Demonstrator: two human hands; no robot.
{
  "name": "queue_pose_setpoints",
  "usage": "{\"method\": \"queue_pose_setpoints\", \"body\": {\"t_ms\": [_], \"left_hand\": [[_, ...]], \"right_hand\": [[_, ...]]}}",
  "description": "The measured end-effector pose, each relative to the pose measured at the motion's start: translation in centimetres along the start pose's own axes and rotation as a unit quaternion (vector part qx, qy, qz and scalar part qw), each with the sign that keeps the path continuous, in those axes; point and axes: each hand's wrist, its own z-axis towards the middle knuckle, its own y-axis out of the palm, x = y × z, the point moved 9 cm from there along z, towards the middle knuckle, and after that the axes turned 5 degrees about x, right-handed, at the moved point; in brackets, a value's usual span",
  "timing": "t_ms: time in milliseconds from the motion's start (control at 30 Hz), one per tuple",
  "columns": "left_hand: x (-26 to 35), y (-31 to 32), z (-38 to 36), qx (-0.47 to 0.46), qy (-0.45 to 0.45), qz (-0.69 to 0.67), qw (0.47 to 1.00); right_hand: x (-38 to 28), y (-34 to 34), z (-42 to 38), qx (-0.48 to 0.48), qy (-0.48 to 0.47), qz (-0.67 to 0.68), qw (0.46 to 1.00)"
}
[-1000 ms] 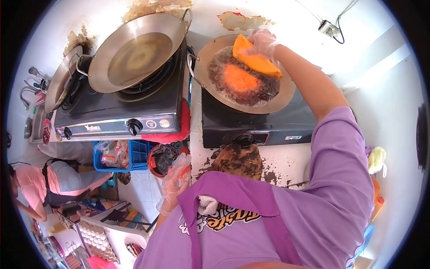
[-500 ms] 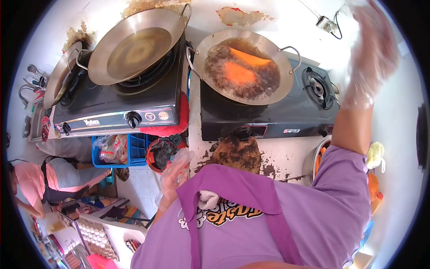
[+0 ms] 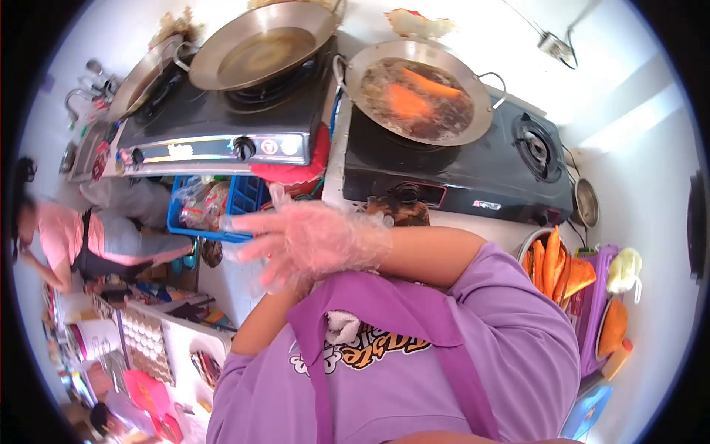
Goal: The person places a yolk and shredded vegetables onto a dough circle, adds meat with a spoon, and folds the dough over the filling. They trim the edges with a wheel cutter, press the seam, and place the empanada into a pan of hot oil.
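My right hand (image 3: 307, 238), in a clear plastic glove, is stretched across in front of my chest with its fingers spread, holding nothing. Behind and below it is my left hand (image 3: 294, 283), mostly covered, so its fingers cannot be made out. Beyond them, a wide metal pan (image 3: 484, 122) stands on the right stove (image 3: 451, 174). Orange pieces (image 3: 409, 102) lie in its bubbling dark oil. On the left stove (image 3: 214, 152), another wide pan (image 3: 205, 70) contains still, yellowish oil.
A third pan (image 3: 132, 92) is at the far left. Below the left stove is a blue basket (image 3: 242, 194) with plastic bags. At right, a pot holds orange pieces (image 3: 551, 259), near a purple container (image 3: 597, 311). A person in pink (image 3: 63, 237) bends at left; egg trays (image 3: 146, 344) lie below.
My right hand has come down from the upper right to in front of my chest, now covering most of my left hand. The view has shifted, showing more orange pieces at right.
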Motion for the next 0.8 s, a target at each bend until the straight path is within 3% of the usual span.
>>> {"method": "queue_pose_setpoints", "body": {"t_ms": [67, 133, 200, 333, 433, 600, 667, 700, 800], "left_hand": [[1.6, 2.6, -2.5, -0.007, 0.034, 0.025, 0.999], [3.3, 4.5, -4.9, -0.009, 0.079, 0.050, 0.996], [4.9, 6.5, -6.4, -0.003, 0.115, 0.073, 0.991], [7.5, 11.2, -9.0, -0.015, 0.178, 0.107, 0.978], [9.4, 16.6, -11.9, -0.084, 0.243, 0.143, 0.956], [11.8, 30.3, -21.0, -0.305, 0.375, 0.217, 0.848], [12.2, 36.5, -28.0, -0.367, 0.427, 0.217, 0.797], [12.4, 38.9, -30.8, -0.391, 0.448, 0.212, 0.776], [12.2, 44.1, -40.4, -0.430, 0.508, 0.173, 0.726]], "right_hand": [[3.0, -1.3, 0.3, 0.052, 0.057, -0.014, 0.997], [5.6, -2.1, 0.8, 0.038, 0.085, 0.014, 0.996], [7.5, -1.8, 1.8, -0.033, 0.078, 0.053, 0.995], [12.3, -0.9, 3.2, -0.032, 0.098, 0.076, 0.992], [16.0, 0.5, 4.9, -0.068, 0.050, 0.060, 0.995], [26.5, 2.6, 8.0, -0.105, 0.076, 0.066, 0.989], [33.5, -0.1, 10.2, -0.270, 0.144, 0.167, 0.937], [36.1, 2.0, 10.9, -0.243, 0.158, 0.110, 0.951], [45.1, 3.5, 12.9, -0.196, 0.251, 0.140, 0.938]]}}
